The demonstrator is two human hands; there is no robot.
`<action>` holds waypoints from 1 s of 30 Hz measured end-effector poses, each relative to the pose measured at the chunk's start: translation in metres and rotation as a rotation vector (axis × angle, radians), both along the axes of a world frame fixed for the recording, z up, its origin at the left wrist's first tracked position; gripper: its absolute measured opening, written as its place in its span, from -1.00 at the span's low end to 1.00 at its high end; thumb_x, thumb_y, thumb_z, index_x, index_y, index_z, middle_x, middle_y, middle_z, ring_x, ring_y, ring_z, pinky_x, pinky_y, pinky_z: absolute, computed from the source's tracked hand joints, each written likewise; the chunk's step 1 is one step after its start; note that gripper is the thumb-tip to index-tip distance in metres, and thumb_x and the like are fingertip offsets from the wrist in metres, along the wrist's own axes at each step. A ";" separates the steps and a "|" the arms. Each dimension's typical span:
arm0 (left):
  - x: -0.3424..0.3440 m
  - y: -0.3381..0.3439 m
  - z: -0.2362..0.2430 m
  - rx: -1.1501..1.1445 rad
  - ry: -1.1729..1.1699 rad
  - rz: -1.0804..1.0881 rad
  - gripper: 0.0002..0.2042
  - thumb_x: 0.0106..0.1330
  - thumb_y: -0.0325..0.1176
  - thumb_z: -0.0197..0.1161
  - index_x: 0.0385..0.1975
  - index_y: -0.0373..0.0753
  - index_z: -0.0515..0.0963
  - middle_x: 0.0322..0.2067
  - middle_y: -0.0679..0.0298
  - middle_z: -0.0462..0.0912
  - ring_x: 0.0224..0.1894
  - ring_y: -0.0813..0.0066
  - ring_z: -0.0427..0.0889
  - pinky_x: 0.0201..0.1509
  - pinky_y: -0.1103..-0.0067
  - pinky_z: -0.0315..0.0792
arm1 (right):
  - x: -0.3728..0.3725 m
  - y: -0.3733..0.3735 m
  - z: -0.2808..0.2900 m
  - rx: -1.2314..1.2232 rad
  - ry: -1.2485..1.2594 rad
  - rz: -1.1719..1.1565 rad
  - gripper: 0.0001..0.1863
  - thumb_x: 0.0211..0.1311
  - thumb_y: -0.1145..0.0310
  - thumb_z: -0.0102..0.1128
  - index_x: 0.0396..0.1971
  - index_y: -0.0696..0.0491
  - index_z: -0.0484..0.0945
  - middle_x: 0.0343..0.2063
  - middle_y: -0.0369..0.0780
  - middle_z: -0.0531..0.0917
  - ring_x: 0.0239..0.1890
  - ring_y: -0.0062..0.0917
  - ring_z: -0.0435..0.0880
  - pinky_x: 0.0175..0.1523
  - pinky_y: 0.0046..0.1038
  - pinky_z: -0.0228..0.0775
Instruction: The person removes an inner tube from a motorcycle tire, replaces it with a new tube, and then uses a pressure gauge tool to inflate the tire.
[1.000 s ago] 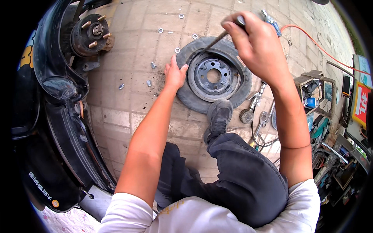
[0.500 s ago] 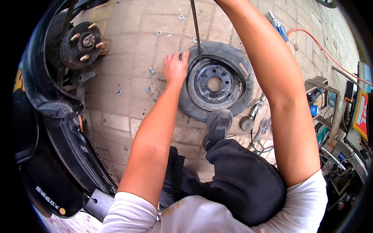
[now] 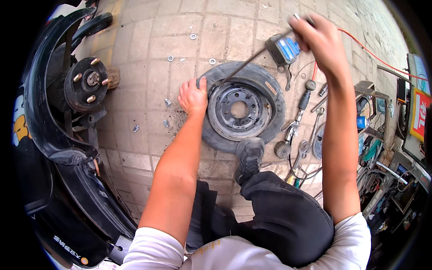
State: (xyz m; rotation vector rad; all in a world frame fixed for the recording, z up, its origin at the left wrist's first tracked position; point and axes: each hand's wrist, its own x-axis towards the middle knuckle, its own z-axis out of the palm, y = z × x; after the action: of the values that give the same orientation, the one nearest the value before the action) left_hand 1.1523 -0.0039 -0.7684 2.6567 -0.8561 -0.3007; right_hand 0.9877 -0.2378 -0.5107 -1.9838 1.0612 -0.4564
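Note:
A small black tyre (image 3: 274, 96) on a dark steel rim (image 3: 238, 109) lies flat on the brick paving. My left hand (image 3: 192, 96) presses on the tyre's left edge, fingers spread over the rubber. My right hand (image 3: 318, 38) is raised at the upper right, closed on the top of a long metal lever bar (image 3: 252, 58). The bar slants down to the left and its tip sits at the tyre's upper bead against the rim. My dark shoe (image 3: 248, 157) stands on the tyre's near edge.
A black vehicle with a bare wheel hub (image 3: 86, 83) stands at the left. Nuts and washers (image 3: 170, 58) lie scattered on the bricks. A blue device (image 3: 283, 48), hand tools (image 3: 297, 119) and an orange hose (image 3: 373, 54) lie right of the tyre. Cluttered tool boxes (image 3: 382, 153) fill the right side.
My right hand has swung the bar's top from straight above the tyre down and out to the right. The left hand stays on the tyre's left edge.

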 end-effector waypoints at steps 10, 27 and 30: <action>-0.005 0.009 0.041 0.055 0.146 -0.163 -0.26 0.24 0.16 0.09 0.29 -0.23 0.17 0.19 -0.04 0.32 0.27 0.00 0.25 0.26 0.06 0.13 | -0.139 0.147 -0.068 0.326 0.553 0.306 -0.68 0.04 0.36 0.18 -0.21 0.22 0.57 -0.35 0.08 0.64 -0.17 -0.07 0.61 -0.04 -0.21 0.42; 0.009 0.026 0.050 0.284 0.204 -0.304 -0.11 0.07 -0.28 0.41 0.38 -0.20 -0.02 0.29 0.04 0.23 0.25 0.06 0.33 0.30 0.33 0.29 | -0.086 0.202 -0.204 0.299 0.404 -0.204 -0.55 0.29 0.05 -0.03 -0.31 0.19 0.60 -0.27 0.12 0.62 -0.12 0.01 0.58 0.02 -0.11 0.38; -0.005 0.014 0.055 0.300 0.275 -0.269 -0.10 0.08 -0.27 0.40 0.38 -0.18 -0.03 0.28 0.03 0.24 0.24 0.04 0.35 0.28 0.32 0.31 | -0.094 0.197 -0.198 0.308 0.396 -0.232 -0.55 0.30 0.05 -0.03 -0.31 0.18 0.60 -0.26 0.12 0.62 -0.11 0.01 0.58 0.02 -0.11 0.38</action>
State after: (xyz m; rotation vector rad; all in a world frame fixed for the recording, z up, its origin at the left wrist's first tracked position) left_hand 1.1469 0.0101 -0.7134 2.6680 -1.1499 -0.9032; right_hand 0.8933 -0.0409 -0.7083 -1.7183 1.5192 -0.0082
